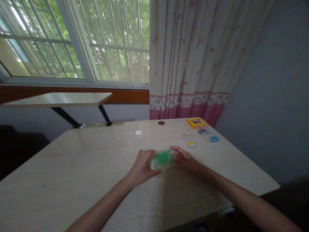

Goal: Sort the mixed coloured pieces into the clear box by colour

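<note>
A clear plastic container (164, 158) with several small green pieces in it is held between both hands, over the middle of the pale table (96, 180). Around its left end curl the fingers and thumb of my left hand (143, 166). My right hand (185, 159) grips the opposite end, with its fingertips on the side. The green pieces are too small to name. Beyond my right hand lies a small open clear box (190, 142) with something yellow in it.
Farther right is a clear box (207, 134) with dark and blue pieces, beside an orange-yellow case (197, 122). A cable hole (161, 123) pierces the table's back edge. A raised shelf (60, 99) stands at the back left. A curtain (188, 58) hangs behind.
</note>
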The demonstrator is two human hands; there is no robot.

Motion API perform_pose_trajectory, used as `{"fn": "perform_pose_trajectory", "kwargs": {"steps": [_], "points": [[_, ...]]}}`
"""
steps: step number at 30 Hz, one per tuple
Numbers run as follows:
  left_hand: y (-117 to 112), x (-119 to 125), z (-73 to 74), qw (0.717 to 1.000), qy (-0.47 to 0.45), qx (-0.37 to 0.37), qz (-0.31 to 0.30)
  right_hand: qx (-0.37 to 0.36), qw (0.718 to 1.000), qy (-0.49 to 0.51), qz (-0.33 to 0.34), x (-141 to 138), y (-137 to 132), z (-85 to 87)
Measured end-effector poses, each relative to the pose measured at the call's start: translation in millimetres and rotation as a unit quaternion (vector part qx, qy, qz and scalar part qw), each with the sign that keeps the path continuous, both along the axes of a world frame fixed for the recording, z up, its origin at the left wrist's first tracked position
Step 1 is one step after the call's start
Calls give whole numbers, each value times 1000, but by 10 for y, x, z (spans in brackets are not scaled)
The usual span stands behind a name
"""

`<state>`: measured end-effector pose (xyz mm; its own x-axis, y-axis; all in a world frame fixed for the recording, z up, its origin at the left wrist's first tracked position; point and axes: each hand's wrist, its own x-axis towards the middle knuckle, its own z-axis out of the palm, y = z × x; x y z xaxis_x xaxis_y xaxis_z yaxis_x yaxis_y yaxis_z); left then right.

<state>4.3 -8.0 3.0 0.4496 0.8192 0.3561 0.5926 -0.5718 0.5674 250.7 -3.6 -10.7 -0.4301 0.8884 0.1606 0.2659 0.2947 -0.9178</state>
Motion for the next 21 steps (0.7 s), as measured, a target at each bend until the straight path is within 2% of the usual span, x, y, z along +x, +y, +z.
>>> {"fn": "perform_pose_trajectory", "kwargs": {"steps": [3,7,8,10,12,13,17,21], "points": [[-36,67,50,1000,-23,-11,-10,-116,990,77,-19,-5,10,35],[35,199,100,993,-68,-69,-75,-155,982,94,-50,241,23,218],[83,255,104,990,-78,-81,-83,-157,982,91,-52,369,24,271],[209,410,102,990,-87,-92,-61,-161,981,91,-65,697,17,359],[350,617,95,993,-63,-98,-28,-184,974,85,-96,1085,-12,407],[416,736,92,994,-43,-100,-31,-201,969,77,-116,1286,-34,414],[607,1235,86,994,16,-112,2,-224,947,41,-225,2006,-145,345],[699,1621,64,991,31,-131,19,-195,926,-27,-323,2402,-184,237]]}}
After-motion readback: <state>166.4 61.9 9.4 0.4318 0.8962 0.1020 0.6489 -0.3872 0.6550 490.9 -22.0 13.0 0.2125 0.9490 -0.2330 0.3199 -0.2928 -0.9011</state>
